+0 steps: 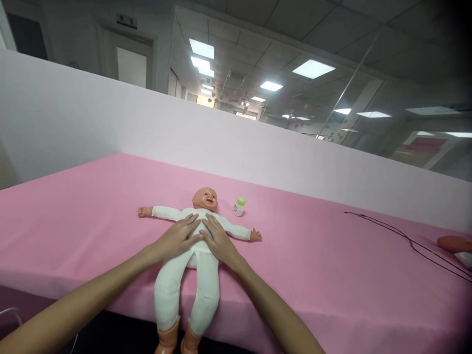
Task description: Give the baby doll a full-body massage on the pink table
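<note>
Lying face up on the pink table (302,255), the doll (199,248) bears the left hand (218,241) and right hand (179,238) on its white torso, fingers extended and grasping nothing; a green-capped bottle (239,207) stands beside its head.

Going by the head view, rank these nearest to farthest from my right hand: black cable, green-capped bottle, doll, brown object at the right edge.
1. Doll: right under your right hand.
2. Green-capped bottle: beyond the hand, slightly right.
3. Black cable: well to the right, measured to its near end.
4. Brown object: far right, partly cut off.
</note>
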A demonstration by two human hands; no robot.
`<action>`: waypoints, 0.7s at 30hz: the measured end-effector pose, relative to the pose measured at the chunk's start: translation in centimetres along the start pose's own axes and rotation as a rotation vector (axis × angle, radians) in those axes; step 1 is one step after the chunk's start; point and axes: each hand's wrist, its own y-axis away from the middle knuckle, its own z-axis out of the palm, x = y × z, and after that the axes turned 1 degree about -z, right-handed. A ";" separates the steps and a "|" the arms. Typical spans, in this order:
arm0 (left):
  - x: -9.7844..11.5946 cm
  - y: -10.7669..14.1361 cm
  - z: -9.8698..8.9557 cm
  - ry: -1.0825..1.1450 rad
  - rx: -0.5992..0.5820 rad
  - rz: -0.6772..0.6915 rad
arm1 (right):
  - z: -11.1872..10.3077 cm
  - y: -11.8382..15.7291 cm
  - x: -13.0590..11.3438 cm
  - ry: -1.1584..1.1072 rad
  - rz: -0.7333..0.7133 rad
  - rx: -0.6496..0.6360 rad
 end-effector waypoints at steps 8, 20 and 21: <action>-2.1 -2.8 1.5 -0.084 -0.092 -0.091 | -0.7 -2.9 -0.4 0.104 -0.084 -0.052; -1.8 3.1 -1.0 -0.076 -0.255 -0.184 | -0.6 2.9 -2.3 -0.002 0.224 -0.149; -1.1 3.3 -0.7 -0.089 -0.265 -0.132 | -0.3 3.1 -2.9 0.005 0.184 -0.185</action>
